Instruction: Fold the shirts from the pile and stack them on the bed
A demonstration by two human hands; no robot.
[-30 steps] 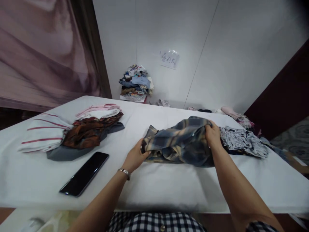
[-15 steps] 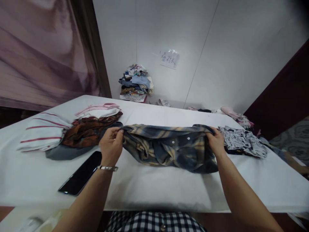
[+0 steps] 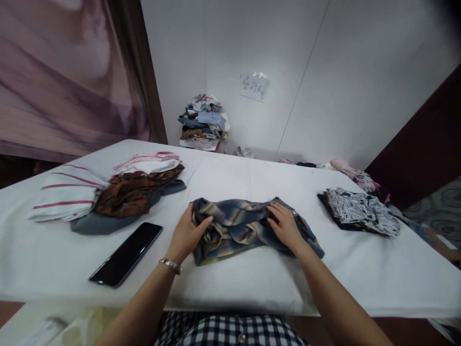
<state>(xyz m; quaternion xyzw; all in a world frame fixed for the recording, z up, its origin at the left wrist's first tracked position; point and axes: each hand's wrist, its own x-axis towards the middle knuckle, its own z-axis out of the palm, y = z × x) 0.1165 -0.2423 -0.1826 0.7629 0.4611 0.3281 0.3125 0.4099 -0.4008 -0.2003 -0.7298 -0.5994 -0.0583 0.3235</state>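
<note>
Pinching end of shirt (image 3: 239, 228) with left hand (image 3: 186, 235), inside front edge of table (image 3: 237, 290); resting right hand (image 3: 286, 228) atop, cannot tell grip; best smooth creases outward.

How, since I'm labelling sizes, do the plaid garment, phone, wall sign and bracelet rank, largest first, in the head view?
Plaid garment
Phone
Wall sign
Bracelet
Apparent size only; their distances differ.

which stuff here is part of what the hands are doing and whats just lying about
In use:
plaid garment, touched by the left hand and right hand
white tabletop beneath it

Apparently just lying about, untouched:
black phone
striped garment and brown garment, left
black-and-white garment, right
clothes pile near the wall
</note>
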